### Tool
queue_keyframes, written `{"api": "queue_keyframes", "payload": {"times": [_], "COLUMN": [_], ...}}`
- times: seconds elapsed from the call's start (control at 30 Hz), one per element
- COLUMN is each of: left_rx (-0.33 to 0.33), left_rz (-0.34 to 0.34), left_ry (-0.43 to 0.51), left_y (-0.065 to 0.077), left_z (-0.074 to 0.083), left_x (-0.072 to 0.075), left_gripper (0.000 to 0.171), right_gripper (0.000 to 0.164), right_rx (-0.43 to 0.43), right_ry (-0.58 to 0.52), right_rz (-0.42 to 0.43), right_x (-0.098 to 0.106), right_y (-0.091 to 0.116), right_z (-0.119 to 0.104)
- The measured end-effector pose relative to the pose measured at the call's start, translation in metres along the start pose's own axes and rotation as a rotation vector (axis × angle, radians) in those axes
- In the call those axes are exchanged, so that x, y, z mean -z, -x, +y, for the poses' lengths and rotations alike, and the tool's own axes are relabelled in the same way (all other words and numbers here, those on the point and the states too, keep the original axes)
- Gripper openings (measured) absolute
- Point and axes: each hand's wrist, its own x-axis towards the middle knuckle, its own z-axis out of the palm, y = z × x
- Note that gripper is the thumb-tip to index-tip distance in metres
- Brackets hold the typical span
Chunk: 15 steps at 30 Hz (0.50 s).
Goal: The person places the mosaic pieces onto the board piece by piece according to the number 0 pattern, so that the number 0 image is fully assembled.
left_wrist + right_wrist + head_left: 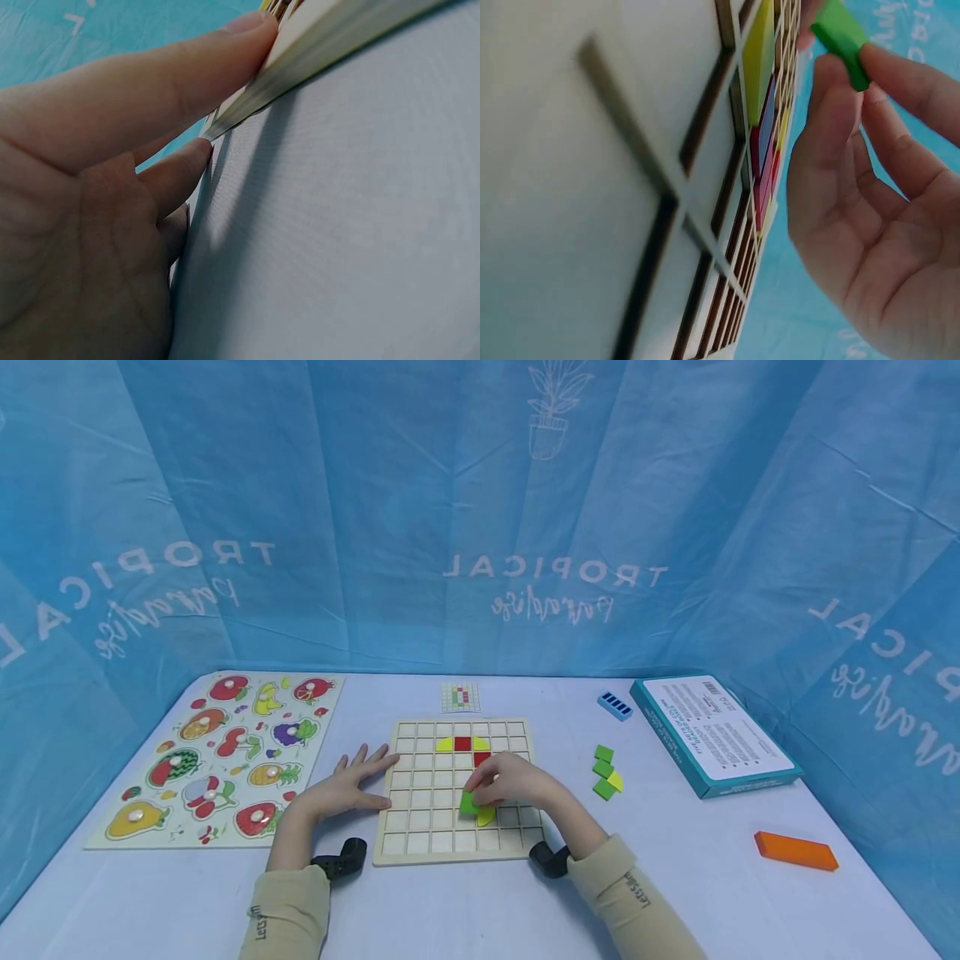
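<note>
A wooden grid board (409, 842) lies flat on the table. My left hand (341, 790) rests along its left side with fingers spread, thumb and fingertips touching the edge; the left wrist view shows the thumb (187, 82) against the rim. Above the board's lower middle, my right hand (517, 779) pinches a green square tile (841, 37) between thumb and fingers. Set in the grid's upper part are red tiles (462, 743) and yellow rounded-corner tiles (445, 744). Another yellow tile (486, 817) sits just below the held green one. My right hand hides some squares.
A small pattern card (460, 697) lies behind the board. Several loose green tiles (602, 768) and a yellow one (616, 780) lie to the right, near a blue piece (615, 706), a teal box (716, 735) and an orange block (797, 851). A fruit puzzle (225, 760) lies left.
</note>
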Motion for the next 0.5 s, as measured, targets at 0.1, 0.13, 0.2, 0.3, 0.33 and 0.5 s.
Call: {"api": "queue_keyframes", "payload": {"times": [0.1, 0.13, 0.2, 0.3, 0.33, 0.5], "left_rx": [-0.002, -0.003, -0.004, -0.002, 0.0, 0.001], "left_rz": [-0.001, -0.001, -0.001, -0.001, -0.001, -0.001], "left_ry": [0.0, 0.001, 0.0, -0.001, -0.001, 0.0], "left_y": [0.0, 0.0, 0.0, 0.001, 0.001, 0.001], "left_z": [0.0, 0.0, 0.0, 0.0, 0.0, 0.001], "left_x": [0.0, 0.0, 0.0, 0.0, 0.0, 0.0], "left_gripper": [0.082, 0.082, 0.082, 0.082, 0.082, 0.082], "right_gripper": [0.01, 0.01, 0.009, 0.01, 0.01, 0.012], "right_rx": [0.031, 0.037, 0.047, 0.045, 0.041, 0.035], "right_ry": [0.077, 0.098, 0.14, 0.179, 0.188, 0.223], "right_rz": [0.002, 0.003, 0.006, 0.01, 0.01, 0.019], "right_x": [-0.004, -0.006, -0.009, -0.013, -0.014, -0.017], "right_y": [-0.001, -0.002, -0.002, -0.003, -0.003, -0.003], "right_z": [-0.001, -0.002, -0.002, -0.004, -0.004, -0.006]}}
